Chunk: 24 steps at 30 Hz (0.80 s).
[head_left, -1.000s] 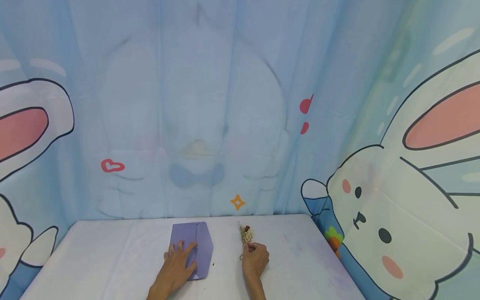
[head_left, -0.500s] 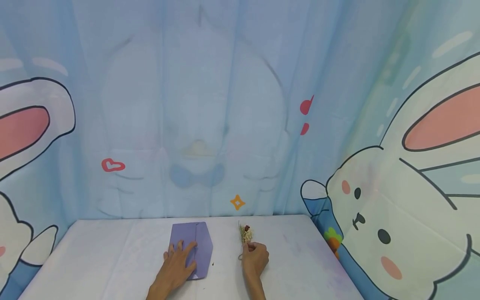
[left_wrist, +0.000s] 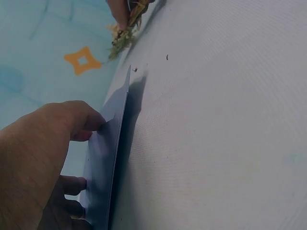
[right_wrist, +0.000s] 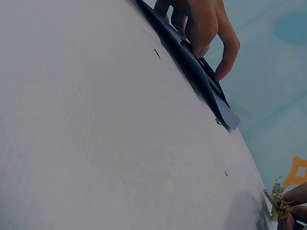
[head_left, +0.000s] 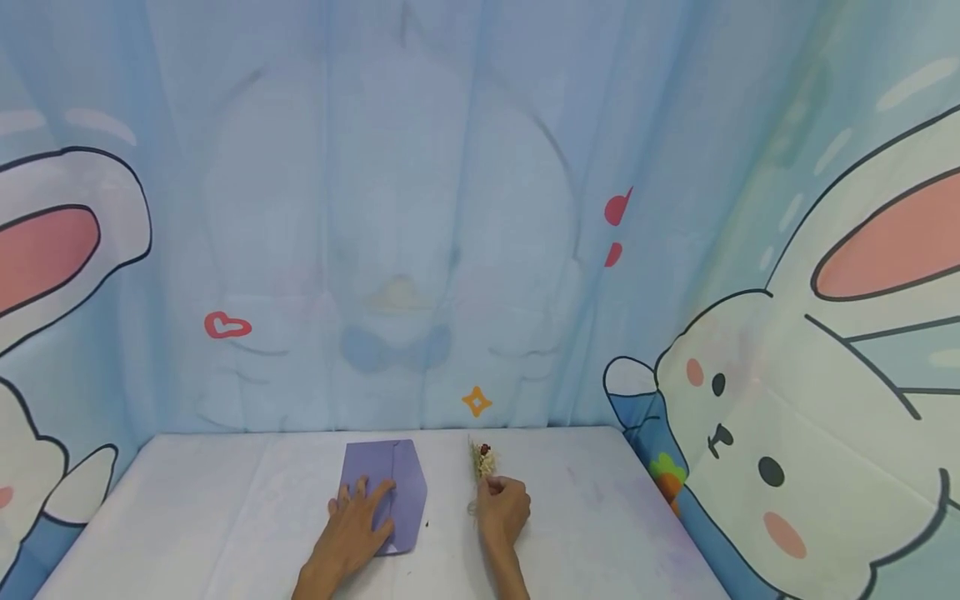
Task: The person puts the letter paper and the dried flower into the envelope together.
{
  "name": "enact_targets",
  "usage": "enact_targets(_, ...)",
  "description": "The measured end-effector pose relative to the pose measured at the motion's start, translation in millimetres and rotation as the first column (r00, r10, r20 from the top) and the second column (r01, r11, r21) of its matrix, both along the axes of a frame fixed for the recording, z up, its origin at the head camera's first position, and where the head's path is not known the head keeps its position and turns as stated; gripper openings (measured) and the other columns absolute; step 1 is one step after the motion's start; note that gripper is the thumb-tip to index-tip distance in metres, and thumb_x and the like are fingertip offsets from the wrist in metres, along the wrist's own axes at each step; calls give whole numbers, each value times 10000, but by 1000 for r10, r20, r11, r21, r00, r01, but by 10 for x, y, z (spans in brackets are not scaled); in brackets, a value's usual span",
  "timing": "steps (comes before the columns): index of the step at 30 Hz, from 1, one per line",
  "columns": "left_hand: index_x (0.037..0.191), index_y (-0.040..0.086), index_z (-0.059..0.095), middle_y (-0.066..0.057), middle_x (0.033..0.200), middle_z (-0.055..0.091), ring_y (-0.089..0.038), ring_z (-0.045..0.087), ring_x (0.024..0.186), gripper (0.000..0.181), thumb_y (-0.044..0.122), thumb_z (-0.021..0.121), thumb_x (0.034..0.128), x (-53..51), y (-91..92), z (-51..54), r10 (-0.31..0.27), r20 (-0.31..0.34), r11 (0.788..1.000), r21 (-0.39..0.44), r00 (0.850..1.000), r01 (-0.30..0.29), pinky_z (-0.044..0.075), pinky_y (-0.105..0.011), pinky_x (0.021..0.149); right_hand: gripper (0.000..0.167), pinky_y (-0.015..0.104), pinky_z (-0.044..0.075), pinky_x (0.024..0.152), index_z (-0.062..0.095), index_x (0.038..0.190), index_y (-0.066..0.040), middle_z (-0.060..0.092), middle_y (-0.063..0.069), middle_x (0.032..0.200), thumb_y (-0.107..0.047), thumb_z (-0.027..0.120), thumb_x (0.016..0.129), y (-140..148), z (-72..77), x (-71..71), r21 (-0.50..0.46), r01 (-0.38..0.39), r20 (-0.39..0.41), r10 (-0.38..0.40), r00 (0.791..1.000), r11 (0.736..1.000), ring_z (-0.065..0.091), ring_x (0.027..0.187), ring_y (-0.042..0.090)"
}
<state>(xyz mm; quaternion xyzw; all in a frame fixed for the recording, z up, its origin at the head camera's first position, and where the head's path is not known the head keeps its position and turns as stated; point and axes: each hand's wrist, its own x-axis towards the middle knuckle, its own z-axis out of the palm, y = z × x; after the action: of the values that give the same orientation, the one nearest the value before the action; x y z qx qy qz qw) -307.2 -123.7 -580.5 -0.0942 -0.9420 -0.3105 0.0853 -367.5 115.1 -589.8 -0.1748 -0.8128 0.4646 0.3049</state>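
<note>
A purple paper envelope (head_left: 407, 500) lies on the white table, its pointed flap side toward the right. My left hand (head_left: 348, 533) rests on it with spread fingers, the fingertips touching the paper; the left wrist view shows the envelope (left_wrist: 103, 158) under these fingers (left_wrist: 88, 117). To the right, my right hand (head_left: 504, 512) pinches the stems of a small dried flower bunch (head_left: 483, 460) with a dark red bloom and pale blossoms. A thin loop of string (head_left: 472, 507) hangs beside that hand. In the right wrist view the bunch (right_wrist: 279, 201) shows at the lower right corner.
Small dark bits (head_left: 427, 524) lie on the white tabletop (head_left: 202, 517) between and near the hands. Behind the table's far edge hangs a light blue curtain (head_left: 397, 208) printed with rabbits, a heart and a star.
My right hand has shifted slightly to the left and away from me with the flower bunch. The left hand stays spread on the envelope.
</note>
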Motion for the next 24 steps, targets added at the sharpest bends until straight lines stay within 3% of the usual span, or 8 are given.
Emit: enact_targets(24, 1504, 161, 623, -372, 1570, 500, -741, 361, 1469, 566, 269, 676, 951, -15, -9, 3, -3, -8, 1000, 5, 1000, 3, 317, -845, 1120, 63, 296, 496, 600, 833, 776, -32, 729, 46, 643, -12, 842, 836, -362, 105, 82, -10, -110, -33, 110, 993, 994, 607, 578, 111)
